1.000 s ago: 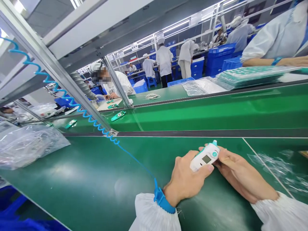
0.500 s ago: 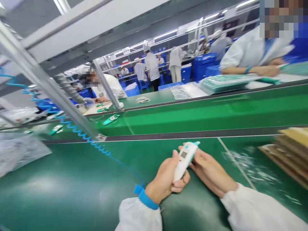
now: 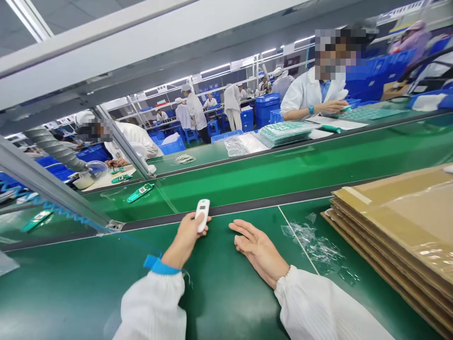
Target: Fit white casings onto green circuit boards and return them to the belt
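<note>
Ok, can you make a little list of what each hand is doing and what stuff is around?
left hand: holds the white device near the table's far edge
right hand: open, empty, on or just above the green table
left wrist: blue strap
right side: stack of cardboard sheets, clear plastic scraps beside it
belt behind: green circuit board
</note>
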### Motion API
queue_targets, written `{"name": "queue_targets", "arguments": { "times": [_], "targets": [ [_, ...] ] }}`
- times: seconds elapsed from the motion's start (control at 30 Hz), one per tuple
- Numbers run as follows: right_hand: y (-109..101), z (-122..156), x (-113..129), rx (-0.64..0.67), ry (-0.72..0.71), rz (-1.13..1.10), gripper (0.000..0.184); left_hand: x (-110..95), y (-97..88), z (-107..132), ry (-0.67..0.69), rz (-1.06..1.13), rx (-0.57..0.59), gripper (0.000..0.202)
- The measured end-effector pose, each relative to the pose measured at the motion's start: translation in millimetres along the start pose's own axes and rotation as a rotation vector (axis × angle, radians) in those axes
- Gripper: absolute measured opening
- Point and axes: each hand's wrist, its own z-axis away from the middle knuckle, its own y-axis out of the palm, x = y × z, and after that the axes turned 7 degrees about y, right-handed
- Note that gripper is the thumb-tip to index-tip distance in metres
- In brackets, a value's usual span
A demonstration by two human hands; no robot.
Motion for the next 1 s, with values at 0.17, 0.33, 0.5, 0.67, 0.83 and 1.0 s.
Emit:
{"name": "queue_targets", "arguments": {
  "times": [0.17, 0.33, 0.5, 0.67, 0.83, 1.0],
  "targets": [
    [0.4, 2.0, 6.0, 0.015, 0.018, -0.053, 0.060, -44.6, -5.5, -90.7, 0.026, -0.243, -0.088, 0.017],
    [1.2, 2.0, 8.2, 0.027, 0.024, -0.051, 0.062, -27.5, -4.7, -122.0, 0.156, -0.561, -0.224, 0.021],
    [1.2, 0.4, 7.3, 0.018, 0.039, -0.055, 0.056, 11.9, -9.8, -93.7, 0.394, -0.823, -0.280, 0.025],
    [0.5, 2.3, 7.2, 0.017, 0.030, 0.002, 0.052, 33.5, -21.9, -54.3, 0.510, -0.905, -0.258, 0.025],
    [0.6, 4.7, 8.2, 0.035, 0.031, 0.014, 0.054, 44.7, -22.9, -36.5, 0.630, -0.946, -0.223, 0.025],
    [2.2, 5.0, 8.5, 0.001, 0.045, 0.084, 0.046, 43.2, -20.6, -35.3, 0.603, -0.937, -0.237, 0.021]
  ]
}}
